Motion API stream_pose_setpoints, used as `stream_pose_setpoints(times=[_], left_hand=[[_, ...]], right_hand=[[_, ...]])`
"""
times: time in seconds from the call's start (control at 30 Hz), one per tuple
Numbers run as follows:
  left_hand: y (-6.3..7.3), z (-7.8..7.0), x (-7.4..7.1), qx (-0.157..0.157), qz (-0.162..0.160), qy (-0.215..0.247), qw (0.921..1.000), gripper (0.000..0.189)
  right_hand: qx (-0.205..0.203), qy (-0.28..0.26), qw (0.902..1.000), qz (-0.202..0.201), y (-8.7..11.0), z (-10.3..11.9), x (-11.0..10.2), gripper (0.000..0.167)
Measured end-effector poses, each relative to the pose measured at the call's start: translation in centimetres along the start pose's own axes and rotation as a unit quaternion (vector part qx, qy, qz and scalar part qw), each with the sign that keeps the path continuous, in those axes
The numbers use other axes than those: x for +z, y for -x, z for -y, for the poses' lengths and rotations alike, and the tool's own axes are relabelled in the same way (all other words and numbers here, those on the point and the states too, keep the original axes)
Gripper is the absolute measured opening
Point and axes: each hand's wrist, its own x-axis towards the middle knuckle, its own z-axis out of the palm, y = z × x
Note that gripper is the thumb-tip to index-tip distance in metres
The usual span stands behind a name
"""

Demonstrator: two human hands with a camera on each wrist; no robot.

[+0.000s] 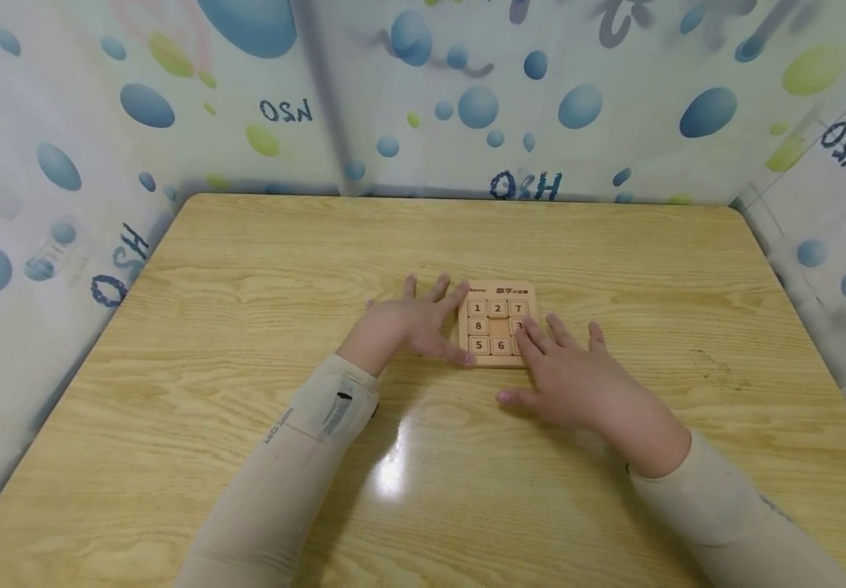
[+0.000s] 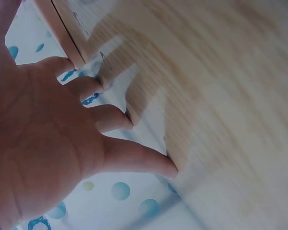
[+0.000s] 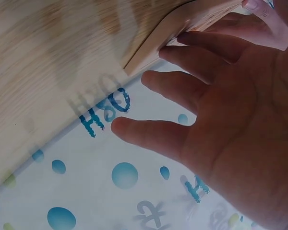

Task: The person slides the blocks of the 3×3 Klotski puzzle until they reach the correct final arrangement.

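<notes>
Bubble-printed walls (image 1: 438, 90) wrap round a wood-grain table (image 1: 283, 278), and out on it, well in from the far edge and slightly right of midway between the far corners, sits the number puzzle (image 1: 492, 363)! Top row reads 1, 2, 7; middle row 8, a gap, then 3; bottom row 5, 6, with the last spot hidden by fingers. Look at the left hand (image 1: 419, 325), spread wide, thumb and index at the puzzle's left corners, gripping nothing. And the right hand (image 1: 577, 376), fingers loosely extended, index at the right-hand tiles, thumb out toward the table's near side, nothing grasped!
</notes>
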Motion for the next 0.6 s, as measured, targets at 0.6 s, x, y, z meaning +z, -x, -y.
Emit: stream_pose_setpoints(times=[0.6], left_hand=[[-0.40, -0.01, 0.07, 0.004, -0.001, -0.004, 1.0000, 0.121]], right_hand=[[-0.008, -0.002, 1.0000, 0.002, -0.46, 0.92, 0.38, 0.096]])
